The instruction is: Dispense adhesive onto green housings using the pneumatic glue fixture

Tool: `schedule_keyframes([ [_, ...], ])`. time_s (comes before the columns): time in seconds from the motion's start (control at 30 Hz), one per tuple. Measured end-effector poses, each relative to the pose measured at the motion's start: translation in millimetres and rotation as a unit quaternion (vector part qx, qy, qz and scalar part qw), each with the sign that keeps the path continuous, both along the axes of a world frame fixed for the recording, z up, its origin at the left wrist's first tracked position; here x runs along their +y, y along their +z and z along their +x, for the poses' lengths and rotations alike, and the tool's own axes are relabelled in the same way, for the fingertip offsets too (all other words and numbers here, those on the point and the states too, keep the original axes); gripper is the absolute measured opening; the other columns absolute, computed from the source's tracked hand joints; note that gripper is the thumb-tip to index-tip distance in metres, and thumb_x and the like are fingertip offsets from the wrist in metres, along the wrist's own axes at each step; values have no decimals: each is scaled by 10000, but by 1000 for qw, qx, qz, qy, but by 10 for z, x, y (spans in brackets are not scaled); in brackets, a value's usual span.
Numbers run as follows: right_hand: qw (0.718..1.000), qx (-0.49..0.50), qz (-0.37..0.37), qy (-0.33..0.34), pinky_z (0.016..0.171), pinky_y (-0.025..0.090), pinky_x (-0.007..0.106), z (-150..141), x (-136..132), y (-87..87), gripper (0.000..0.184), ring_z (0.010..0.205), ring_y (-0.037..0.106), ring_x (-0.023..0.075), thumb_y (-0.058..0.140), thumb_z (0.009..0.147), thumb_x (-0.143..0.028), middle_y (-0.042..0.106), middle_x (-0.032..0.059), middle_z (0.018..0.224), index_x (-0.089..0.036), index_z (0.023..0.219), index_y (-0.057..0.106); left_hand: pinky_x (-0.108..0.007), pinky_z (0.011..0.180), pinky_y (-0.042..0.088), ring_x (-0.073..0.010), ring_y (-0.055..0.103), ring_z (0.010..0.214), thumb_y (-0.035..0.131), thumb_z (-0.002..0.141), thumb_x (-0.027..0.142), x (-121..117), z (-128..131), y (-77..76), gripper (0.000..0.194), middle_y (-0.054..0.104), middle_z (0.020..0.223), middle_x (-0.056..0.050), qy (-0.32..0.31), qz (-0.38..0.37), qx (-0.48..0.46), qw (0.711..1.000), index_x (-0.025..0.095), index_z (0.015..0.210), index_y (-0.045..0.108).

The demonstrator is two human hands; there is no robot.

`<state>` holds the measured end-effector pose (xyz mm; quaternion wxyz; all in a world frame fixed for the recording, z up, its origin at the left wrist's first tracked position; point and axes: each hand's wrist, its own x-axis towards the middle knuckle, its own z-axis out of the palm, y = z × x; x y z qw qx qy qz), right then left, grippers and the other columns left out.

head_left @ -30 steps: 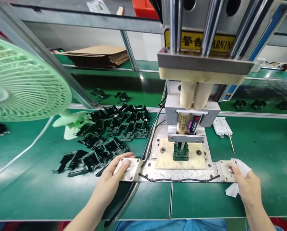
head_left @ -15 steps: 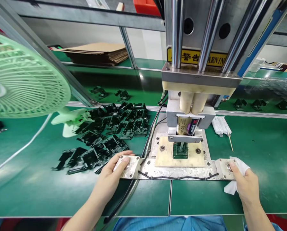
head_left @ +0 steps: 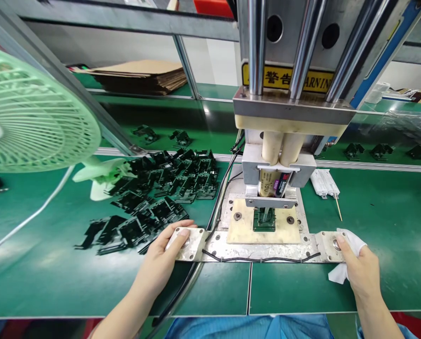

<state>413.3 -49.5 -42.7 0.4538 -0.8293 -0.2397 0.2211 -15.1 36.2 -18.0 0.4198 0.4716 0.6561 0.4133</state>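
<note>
A dual-cartridge adhesive dispensing press (head_left: 279, 176) stands ahead of me, its two pale plungers lowered onto a cartridge (head_left: 270, 182). Below its nozzle, a small dark plastic part (head_left: 264, 220) sits on the cream fixture plate (head_left: 238, 230). My left hand (head_left: 166, 254) wraps the outer end of the left button box (head_left: 195, 245), thumb on its button. At the opposite end, my right hand (head_left: 364, 270) has its thumb on the button of the right button box (head_left: 327, 247). A crumpled white cloth (head_left: 353, 242) lies between that hand and the box; the fingers beneath are partly hidden.
Many black plastic parts (head_left: 168, 188) are heaped on the green table left of the press. A green fan (head_left: 37, 113) stands at far left. Black cables (head_left: 219, 207) run beside the press. White packets (head_left: 324, 182) and a wooden stick (head_left: 338, 207) lie to its right.
The view has shifted very slightly. Both hands stay on the button boxes, and the plungers and the part look the same.
</note>
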Motion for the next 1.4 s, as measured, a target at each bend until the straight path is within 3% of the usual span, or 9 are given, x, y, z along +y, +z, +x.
schedule_keyframes([
  [0.53, 1000, 20, -12, -2, 732, 511, 397, 2, -10, 14, 702, 889, 698, 326, 753, 541, -739, 774, 108, 888, -139, 905, 760, -286, 658, 555, -274, 697, 874, 710, 708, 739, -2, 7, -9, 671, 747, 1079, -103, 5, 9, 7, 1000, 195, 1101, 706],
  [0.77, 1000, 22, -12, 3, 664, 531, 377, 17, -4, 1, 677, 828, 708, 313, 773, 553, -725, 771, 118, 865, -126, 869, 755, -286, 682, 559, -272, 699, 873, 732, 684, 740, 7, 27, 8, 661, 755, 1046, -95, 16, 9, -10, 1000, 197, 1062, 715],
  [1.17, 1000, 1, 2, 6, 697, 511, 391, 0, -2, -1, 649, 835, 702, 316, 743, 577, -744, 771, 104, 845, -156, 850, 759, -268, 687, 551, -255, 695, 888, 738, 720, 682, 10, -30, -66, 615, 746, 1084, -85, 8, 13, -13, 1000, 200, 1101, 712],
  [1.4, 999, -21, 29, 10, 629, 515, 360, 15, -12, -22, 636, 774, 712, 303, 759, 582, -734, 772, 111, 816, -145, 822, 767, -277, 657, 554, -262, 693, 864, 743, 702, 690, 7, 6, -14, 639, 747, 1062, -90, 9, 14, -11, 1000, 186, 1093, 714],
])
